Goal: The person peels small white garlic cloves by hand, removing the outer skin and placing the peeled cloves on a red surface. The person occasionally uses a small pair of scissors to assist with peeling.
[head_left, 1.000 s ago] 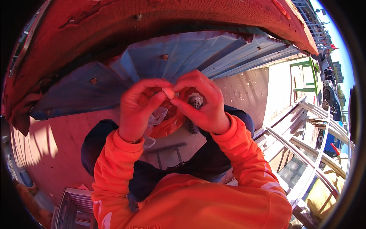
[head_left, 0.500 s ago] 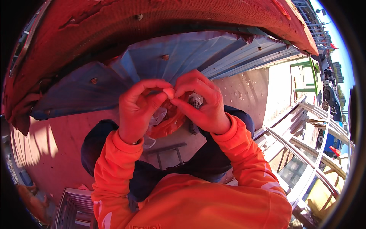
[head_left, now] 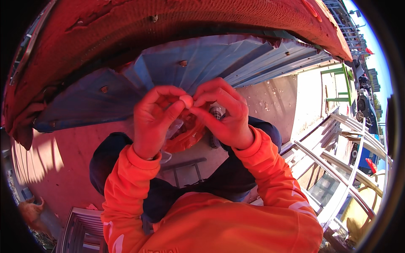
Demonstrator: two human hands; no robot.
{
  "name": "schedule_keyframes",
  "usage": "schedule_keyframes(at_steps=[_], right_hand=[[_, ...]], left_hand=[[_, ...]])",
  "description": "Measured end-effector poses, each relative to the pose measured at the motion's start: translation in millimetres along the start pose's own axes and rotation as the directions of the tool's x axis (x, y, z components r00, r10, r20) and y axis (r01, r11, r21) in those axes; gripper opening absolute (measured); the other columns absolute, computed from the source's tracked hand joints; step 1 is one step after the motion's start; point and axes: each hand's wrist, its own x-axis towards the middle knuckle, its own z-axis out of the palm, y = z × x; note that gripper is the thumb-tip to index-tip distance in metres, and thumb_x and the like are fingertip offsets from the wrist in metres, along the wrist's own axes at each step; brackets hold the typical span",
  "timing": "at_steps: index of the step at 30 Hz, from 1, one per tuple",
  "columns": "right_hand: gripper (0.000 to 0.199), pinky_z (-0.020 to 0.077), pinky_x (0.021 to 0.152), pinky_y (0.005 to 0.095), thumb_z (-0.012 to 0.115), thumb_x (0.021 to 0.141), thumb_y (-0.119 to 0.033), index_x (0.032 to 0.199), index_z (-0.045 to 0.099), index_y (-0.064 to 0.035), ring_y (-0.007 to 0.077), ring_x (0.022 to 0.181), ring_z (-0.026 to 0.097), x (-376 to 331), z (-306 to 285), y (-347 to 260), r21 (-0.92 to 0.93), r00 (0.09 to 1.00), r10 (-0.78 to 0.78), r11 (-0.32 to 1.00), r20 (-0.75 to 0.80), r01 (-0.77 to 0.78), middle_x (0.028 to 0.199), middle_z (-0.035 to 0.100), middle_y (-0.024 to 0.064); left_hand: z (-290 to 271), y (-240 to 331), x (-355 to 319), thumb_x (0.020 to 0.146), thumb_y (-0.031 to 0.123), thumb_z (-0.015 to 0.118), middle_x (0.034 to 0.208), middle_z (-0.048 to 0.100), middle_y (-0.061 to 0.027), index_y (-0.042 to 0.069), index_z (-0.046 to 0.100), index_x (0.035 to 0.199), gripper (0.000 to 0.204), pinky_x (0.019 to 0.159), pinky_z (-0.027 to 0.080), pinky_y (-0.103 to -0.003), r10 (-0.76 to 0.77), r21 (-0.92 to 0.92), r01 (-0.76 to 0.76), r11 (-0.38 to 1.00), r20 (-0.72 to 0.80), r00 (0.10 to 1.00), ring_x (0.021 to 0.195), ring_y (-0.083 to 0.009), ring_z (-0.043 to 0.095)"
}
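A small, pale, rounded thing (head_left: pixel 186 100) is pinched between my two hands; its kind I cannot make out. My left hand (head_left: pixel 154 116) grips it between thumb and forefinger, the other fingers curled. From the other side my right hand (head_left: pixel 228 109) has its thumb and fingertips closed at its edge, touching it. Below the hands, between my knees, an orange-red plastic bag (head_left: pixel 190 137) hangs or lies open, partly hidden by my hands. Crumpled clear plastic (head_left: pixel 174 127) is at its left side.
Blue corrugated metal sheeting (head_left: pixel 185 63) stands close ahead beneath a worn red cover (head_left: pixel 168 19). White frames (head_left: pixel 346 168) are stacked to the right, with a green metal stand (head_left: pixel 346 86) farther off. A brown animal (head_left: pixel 30 212) is at the lower left, near stacked frames (head_left: pixel 82 230).
Both hands keep their pinch on the small rounded thing, shifting only slightly. The brown animal at the lower left has moved and turned a little.
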Motion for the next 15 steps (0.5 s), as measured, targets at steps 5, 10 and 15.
schedule_keyframes(at_steps=[5,10,15], right_hand=[[0.021,0.0549,0.063,0.026,0.077,0.087,0.006,0.106,0.07,-0.001,0.0143,0.077,0.069,2.1,0.9,-7.4,0.041,0.997,0.075,0.996,-0.004,-0.074,0.104,0.066,0.0091],[0.022,0.0552,0.064,0.0266,0.078,0.087,0.006,0.107,0.071,-0.0008,0.0153,0.079,0.069,1.3,0.8,-6.2,0.031,0.998,0.06,0.998,-0.014,-0.06,0.103,0.066,0.0095],[0.019,0.056,0.07,0.0283,0.076,0.088,0.008,0.104,0.07,0.0,0.0185,0.086,0.07,0.9,-1.7,-3.1,-0.007,1.0,0.016,1.0,-0.01,-0.016,0.103,0.066,0.01]], left_hand=[[1.3,1.0,0.2,0.101,-0.001,0.066,0.112,0.072,-0.0106,-0.004,0.064,0.121,0.02,0.092,0.057,-0.03,-0.007,0.018,0.007,1.0,0.001,1.0,0.105,-0.0145,0.068],[-0.4,0.4,0.2,0.101,-0.001,0.067,0.114,0.072,-0.0107,-0.004,0.064,0.122,0.022,0.093,0.057,-0.03,0.042,0.105,-0.046,0.993,0.036,0.998,0.106,-0.0146,0.067],[6.2,7.3,-1.1,0.101,0.0,0.066,0.117,0.071,-0.0115,-0.004,0.064,0.123,0.022,0.095,0.056,-0.031,-0.014,0.027,0.014,1.0,0.013,1.0,0.108,-0.0148,0.066]])
